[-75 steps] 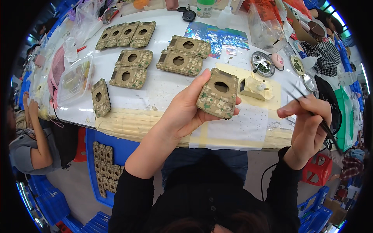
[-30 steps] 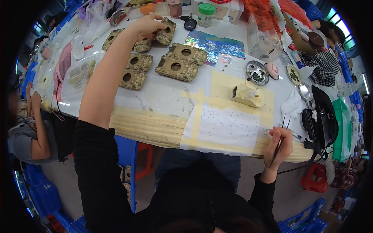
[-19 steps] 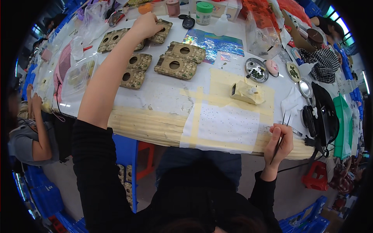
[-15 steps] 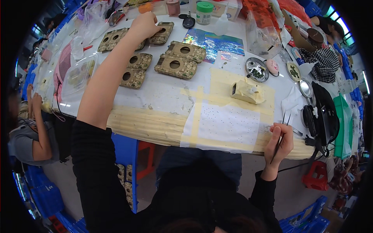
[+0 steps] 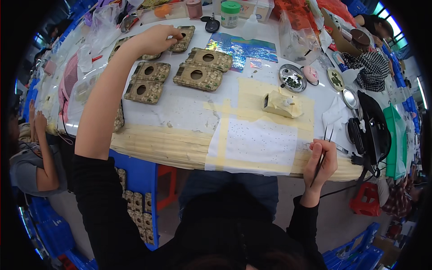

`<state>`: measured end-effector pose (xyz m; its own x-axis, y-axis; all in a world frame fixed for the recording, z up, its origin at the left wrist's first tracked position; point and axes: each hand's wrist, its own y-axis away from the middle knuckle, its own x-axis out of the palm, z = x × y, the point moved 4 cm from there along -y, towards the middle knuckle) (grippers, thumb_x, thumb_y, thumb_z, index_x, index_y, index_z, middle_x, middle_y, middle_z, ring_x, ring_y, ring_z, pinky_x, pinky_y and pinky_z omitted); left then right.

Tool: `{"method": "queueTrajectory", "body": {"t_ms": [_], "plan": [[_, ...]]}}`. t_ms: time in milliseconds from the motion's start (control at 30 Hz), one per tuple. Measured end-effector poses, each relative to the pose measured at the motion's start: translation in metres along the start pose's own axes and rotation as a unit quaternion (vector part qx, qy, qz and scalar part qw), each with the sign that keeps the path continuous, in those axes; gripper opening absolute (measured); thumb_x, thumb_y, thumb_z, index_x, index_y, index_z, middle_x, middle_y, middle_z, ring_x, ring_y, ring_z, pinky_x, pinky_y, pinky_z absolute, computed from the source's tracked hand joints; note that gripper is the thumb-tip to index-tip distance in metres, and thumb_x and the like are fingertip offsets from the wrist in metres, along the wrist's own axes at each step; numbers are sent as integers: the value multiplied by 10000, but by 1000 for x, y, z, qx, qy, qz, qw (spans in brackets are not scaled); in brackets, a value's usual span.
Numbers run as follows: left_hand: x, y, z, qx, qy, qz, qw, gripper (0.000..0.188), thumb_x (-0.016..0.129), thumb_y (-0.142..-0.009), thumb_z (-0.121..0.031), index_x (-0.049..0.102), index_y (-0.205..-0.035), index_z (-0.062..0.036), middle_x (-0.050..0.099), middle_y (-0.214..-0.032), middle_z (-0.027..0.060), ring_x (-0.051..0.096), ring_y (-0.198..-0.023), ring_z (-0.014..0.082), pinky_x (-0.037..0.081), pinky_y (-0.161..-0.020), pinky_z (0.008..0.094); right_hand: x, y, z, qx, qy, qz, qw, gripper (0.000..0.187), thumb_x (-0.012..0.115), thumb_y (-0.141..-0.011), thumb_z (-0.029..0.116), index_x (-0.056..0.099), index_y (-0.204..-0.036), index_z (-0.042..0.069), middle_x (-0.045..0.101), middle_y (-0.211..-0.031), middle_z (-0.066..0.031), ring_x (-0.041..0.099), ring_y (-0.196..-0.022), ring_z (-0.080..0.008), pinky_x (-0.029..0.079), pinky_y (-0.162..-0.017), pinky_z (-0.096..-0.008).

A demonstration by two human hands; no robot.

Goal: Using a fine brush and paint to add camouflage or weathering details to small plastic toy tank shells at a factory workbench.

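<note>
Far out on the left, another person's forearms rest against the rounded end of the long table, beside clear plastic bags piled on that end. Next comes the wearer's left arm, stretched well across the tabletop; the left hand lies on the far row of camouflage-patterned plates with round holes, its fingertips pinched on the edge of one far plate — the grip is closed on that plate, thumb under, fingers curled over. Nearer than it, four more such plates lie flat in two pairs: one pair toward the left, another pair just right of it. Below the table edge, a blue crate holds more of these plates standing in rows.

Toward the middle, a shiny iridescent sheet lies beyond the plates, with a green-capped jar at the far edge. Nearer, strips of pale masking tape frame a white speckled paper fixed at the near edge, and a small cream-coloured block sits on the tape just beyond it. A round metal dish with dark bits stands farther right.

At the near right edge, the right hand is closed around thin dark tweezers — their tips point up and away from the wearer, above the table's edge. Right of that lies a black bag.
</note>
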<state>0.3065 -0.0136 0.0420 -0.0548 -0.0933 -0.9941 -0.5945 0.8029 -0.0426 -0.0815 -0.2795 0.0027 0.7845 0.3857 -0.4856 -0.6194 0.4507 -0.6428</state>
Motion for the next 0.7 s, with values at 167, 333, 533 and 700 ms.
{"method": "queueTrajectory", "body": {"t_ms": [167,333,533,700], "plan": [[-4,3,-11,-52,-7,42,998,254,531,-900,-138,605,-1112,-20,586,-1194,136,436,-1257,281,370,-1013,373,0,-1,1,3,3,4,1000,48,577,-861,36,576,-830,0,535,-699,-91,505,-619,-197,397,-590,-274],[-21,20,-17,-58,92,-25,994,269,553,-891,-152,595,-1123,-23,597,-1164,130,520,-1148,267,391,-978,367,0,-1,1,-3,0,0,1000,44,580,-859,35,576,-831,0,537,-700,-93,506,-617,-201,399,-588,-277],[-29,73,-88,67,143,-79,984,262,648,-797,-87,583,-1048,-46,562,-1175,123,502,-1152,290,404,-953,377,-2,0,0,-6,13,0,1000,42,580,-858,35,577,-831,2,530,-694,-88,502,-615,-200,397,-584,-280],[-1,89,-112,86,56,-62,993,285,684,-757,-98,573,-1014,-43,489,-1265,118,435,-1211,320,402,-962,386,-1,0,3,-6,4,1,1000,37,582,-855,33,578,-832,3,525,-691,-83,496,-608,-194,394,-578,-278]]}}
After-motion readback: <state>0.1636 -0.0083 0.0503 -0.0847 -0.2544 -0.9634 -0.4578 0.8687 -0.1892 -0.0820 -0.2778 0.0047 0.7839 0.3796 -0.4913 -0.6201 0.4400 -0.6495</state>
